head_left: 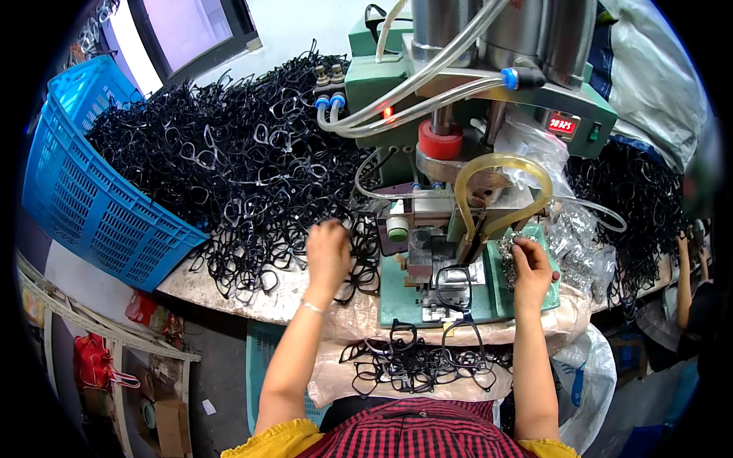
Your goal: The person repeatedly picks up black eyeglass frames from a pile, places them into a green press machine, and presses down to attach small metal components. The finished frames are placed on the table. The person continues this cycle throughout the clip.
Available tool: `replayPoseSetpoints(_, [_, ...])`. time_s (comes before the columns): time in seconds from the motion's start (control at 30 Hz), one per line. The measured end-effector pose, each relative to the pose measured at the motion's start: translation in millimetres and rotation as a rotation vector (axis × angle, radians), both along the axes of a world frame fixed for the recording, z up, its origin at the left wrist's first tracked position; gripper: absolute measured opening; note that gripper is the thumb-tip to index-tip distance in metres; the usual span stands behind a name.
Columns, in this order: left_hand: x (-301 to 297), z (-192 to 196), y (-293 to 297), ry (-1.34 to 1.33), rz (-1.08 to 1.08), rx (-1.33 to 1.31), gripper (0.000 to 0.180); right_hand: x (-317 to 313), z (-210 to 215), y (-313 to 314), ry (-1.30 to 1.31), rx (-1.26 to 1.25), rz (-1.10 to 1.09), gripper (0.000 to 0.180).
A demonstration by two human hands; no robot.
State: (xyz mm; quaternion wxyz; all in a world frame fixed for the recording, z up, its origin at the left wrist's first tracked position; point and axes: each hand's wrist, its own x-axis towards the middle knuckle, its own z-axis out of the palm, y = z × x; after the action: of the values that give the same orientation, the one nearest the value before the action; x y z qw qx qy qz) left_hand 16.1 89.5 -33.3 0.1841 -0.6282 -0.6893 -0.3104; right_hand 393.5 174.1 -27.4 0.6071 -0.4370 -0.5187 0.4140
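Note:
My left hand [328, 256] is at the near right side of a big heap of black eyeglass frames [252, 160]; its fingertips are blurred, and whatever they hold does not show. My right hand [534, 271] hovers at a green tray of small metal parts [507, 263], with thumb and fingers curled together; anything between them is too small to make out. Between the hands stands a green press machine [393, 294]. One eyeglass frame [455, 286] rests at its fixture. More black frames [427, 366] lie in a loose group close to my body.
A blue plastic basket [114, 206] leans on its side at the left, spilling frames onto the table. Clear air hoses [427, 76] loop around the press. Clear plastic bags [588, 252] and another heap of frames [634, 206] lie at the right. Another person's arm [684, 282] shows at the far right.

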Motion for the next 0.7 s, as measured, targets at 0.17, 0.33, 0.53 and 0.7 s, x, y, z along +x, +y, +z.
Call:
replayPoseSetpoints(0.17, [-3.4,116.1,-10.6,-0.324,-0.158,0.129,0.012,26.6,7.8,-19.7,-0.098,-0.013,-0.033,0.015])
replayPoseSetpoints(0.33, [11.5,22.6,6.9,0.02,0.042,-0.415,0.024,19.6,2.5,-29.3,-0.364,0.098,-0.161,0.009])
replayPoseSetpoints(0.53, [-14.4,-0.5,-0.4,-0.096,0.022,-0.185,0.02,53.7,27.6,-70.1,-0.459,0.056,-0.243,0.01])
replayPoseSetpoints(0.7, [-14.7,22.7,-8.3,-1.069,-0.255,-0.024,0.019,3.4,91.6,-60.9,-0.465,0.282,0.12,0.014])
